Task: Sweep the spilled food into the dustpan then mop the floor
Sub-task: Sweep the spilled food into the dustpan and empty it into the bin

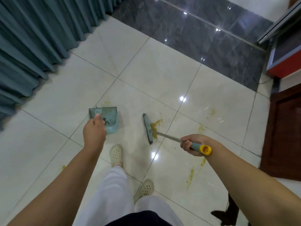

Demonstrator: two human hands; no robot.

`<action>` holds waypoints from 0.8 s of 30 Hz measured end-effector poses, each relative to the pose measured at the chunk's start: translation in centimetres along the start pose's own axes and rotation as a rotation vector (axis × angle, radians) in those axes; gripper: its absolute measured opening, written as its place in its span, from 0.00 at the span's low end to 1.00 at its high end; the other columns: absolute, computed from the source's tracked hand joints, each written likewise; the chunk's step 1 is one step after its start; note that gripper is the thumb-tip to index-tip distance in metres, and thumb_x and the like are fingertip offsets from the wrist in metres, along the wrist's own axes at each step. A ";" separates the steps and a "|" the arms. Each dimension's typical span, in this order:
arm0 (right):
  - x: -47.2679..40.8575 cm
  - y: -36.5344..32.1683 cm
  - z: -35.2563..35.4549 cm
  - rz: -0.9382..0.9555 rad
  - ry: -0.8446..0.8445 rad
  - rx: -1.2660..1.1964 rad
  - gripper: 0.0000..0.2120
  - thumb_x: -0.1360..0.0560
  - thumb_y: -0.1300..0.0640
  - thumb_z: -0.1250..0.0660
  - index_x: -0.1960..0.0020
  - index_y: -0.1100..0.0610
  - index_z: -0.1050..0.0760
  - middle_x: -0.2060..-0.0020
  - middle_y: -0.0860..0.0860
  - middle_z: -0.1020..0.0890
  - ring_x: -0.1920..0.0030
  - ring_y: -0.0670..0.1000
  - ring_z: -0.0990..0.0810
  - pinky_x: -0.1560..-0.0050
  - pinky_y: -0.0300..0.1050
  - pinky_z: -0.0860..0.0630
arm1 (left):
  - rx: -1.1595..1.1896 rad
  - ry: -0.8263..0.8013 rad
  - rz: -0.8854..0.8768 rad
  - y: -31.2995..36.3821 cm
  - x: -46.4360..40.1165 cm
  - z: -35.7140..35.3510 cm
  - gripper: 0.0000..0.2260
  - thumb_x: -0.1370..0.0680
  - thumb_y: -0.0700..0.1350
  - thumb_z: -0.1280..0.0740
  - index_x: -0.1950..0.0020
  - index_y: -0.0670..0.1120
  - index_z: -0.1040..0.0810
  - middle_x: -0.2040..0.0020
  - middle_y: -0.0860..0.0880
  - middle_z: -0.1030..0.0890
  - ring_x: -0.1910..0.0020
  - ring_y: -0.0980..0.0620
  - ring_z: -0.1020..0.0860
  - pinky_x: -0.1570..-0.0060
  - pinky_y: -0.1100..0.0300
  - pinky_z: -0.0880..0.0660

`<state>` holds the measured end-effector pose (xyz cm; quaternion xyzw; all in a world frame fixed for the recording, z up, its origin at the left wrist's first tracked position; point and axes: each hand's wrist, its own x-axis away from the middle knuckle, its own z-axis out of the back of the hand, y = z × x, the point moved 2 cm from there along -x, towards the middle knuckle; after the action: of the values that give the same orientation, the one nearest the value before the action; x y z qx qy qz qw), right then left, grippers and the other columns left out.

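Note:
My left hand (94, 131) grips the upright handle of a teal dustpan (110, 117) that rests on the white tile floor. My right hand (193, 144) is curled round the grey and yellow grip of a broom. Its metal shaft runs down-left to the teal broom head (147, 128), which stands on the floor to the right of the dustpan. A clump of yellow-brown spilled food (155, 125) lies against the right side of the broom head. More smears (190, 176) streak the tiles to the right and below my right arm.
Teal curtains (32, 46) hang along the left. Dark glossy tiles (203, 38) cover the far floor. A dark wooden cabinet (283, 132) and a red and grey unit (285, 62) stand at the right. My feet in pale clogs (116, 154) are between the tools.

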<state>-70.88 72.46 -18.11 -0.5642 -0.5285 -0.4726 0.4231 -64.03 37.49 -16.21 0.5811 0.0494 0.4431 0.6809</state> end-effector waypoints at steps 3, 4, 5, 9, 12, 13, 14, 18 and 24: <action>0.1 -2.0 -3.7 0.016 -0.034 -0.047 0.09 0.18 0.60 0.45 0.56 0.62 0.34 0.79 0.54 0.31 0.85 0.46 0.32 0.86 0.32 0.33 | 0.041 -0.022 0.031 2.0 -3.5 -0.4 0.18 0.20 0.56 0.44 0.65 0.49 0.30 0.69 0.49 0.30 0.73 0.52 0.33 0.73 0.62 0.37; -0.1 -2.8 -5.2 0.021 -0.048 -0.067 0.09 0.18 0.60 0.45 0.56 0.62 0.34 0.79 0.54 0.31 0.86 0.46 0.32 0.86 0.32 0.33 | 0.058 -0.024 0.045 2.9 -4.8 -0.5 0.18 0.19 0.55 0.44 0.66 0.49 0.31 0.70 0.49 0.30 0.73 0.51 0.33 0.73 0.62 0.37; -0.5 -3.6 -6.9 0.025 -0.063 -0.090 0.09 0.18 0.60 0.45 0.56 0.62 0.34 0.79 0.54 0.31 0.86 0.46 0.32 0.86 0.32 0.33 | 0.073 -0.026 0.055 3.9 -6.1 -0.6 0.18 0.19 0.55 0.44 0.66 0.48 0.31 0.70 0.49 0.30 0.74 0.51 0.33 0.73 0.61 0.37; -2.6 -8.3 -13.8 0.064 -0.118 -0.191 0.08 0.18 0.60 0.45 0.55 0.62 0.35 0.79 0.55 0.31 0.86 0.46 0.32 0.86 0.32 0.33 | 0.094 -0.041 0.063 7.7 -11.2 -0.3 0.19 0.18 0.53 0.44 0.66 0.47 0.33 0.71 0.48 0.32 0.75 0.52 0.35 0.75 0.62 0.39; -4.5 -11.8 -17.9 0.109 -0.132 -0.293 0.07 0.18 0.61 0.45 0.54 0.62 0.36 0.78 0.57 0.30 0.86 0.47 0.32 0.86 0.33 0.33 | 0.064 -0.063 0.072 9.6 -15.4 0.0 0.19 0.18 0.54 0.45 0.65 0.46 0.33 0.71 0.48 0.32 0.76 0.52 0.36 0.76 0.63 0.40; -5.2 -12.8 -18.8 0.121 -0.131 -0.342 0.06 0.18 0.61 0.45 0.53 0.62 0.36 0.78 0.58 0.30 0.86 0.47 0.32 0.86 0.33 0.33 | 0.051 -0.072 0.071 10.1 -16.8 0.0 0.18 0.18 0.55 0.45 0.64 0.46 0.33 0.71 0.48 0.33 0.76 0.52 0.37 0.76 0.63 0.40; -5.8 -13.8 -19.4 0.132 -0.132 -0.392 0.06 0.18 0.60 0.45 0.52 0.62 0.36 0.78 0.59 0.29 0.86 0.47 0.33 0.86 0.33 0.33 | 0.042 -0.082 0.068 10.6 -18.1 -0.1 0.18 0.18 0.55 0.45 0.62 0.45 0.33 0.71 0.48 0.33 0.76 0.52 0.37 0.77 0.64 0.40; -6.7 -16.2 -19.4 0.162 -0.127 -0.596 0.06 0.18 0.59 0.45 0.50 0.62 0.36 0.77 0.60 0.29 0.85 0.48 0.33 0.86 0.34 0.33 | 0.017 -0.119 0.056 12.7 -22.1 -0.8 0.17 0.18 0.54 0.45 0.61 0.45 0.33 0.71 0.48 0.34 0.76 0.53 0.37 0.80 0.68 0.41; -4.6 -15.9 -16.2 0.126 -0.099 -0.733 0.10 0.18 0.57 0.45 0.54 0.62 0.35 0.79 0.58 0.31 0.86 0.49 0.33 0.86 0.34 0.34 | 0.031 -0.183 0.046 15.5 -25.0 -2.8 0.20 0.18 0.52 0.45 0.68 0.47 0.37 0.77 0.51 0.34 0.84 0.58 0.39 0.81 0.71 0.43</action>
<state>-88.10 57.09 -19.78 -0.7317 -0.3083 -0.5758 0.1951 -89.23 22.04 -15.35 0.6307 -0.0195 0.4029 0.6629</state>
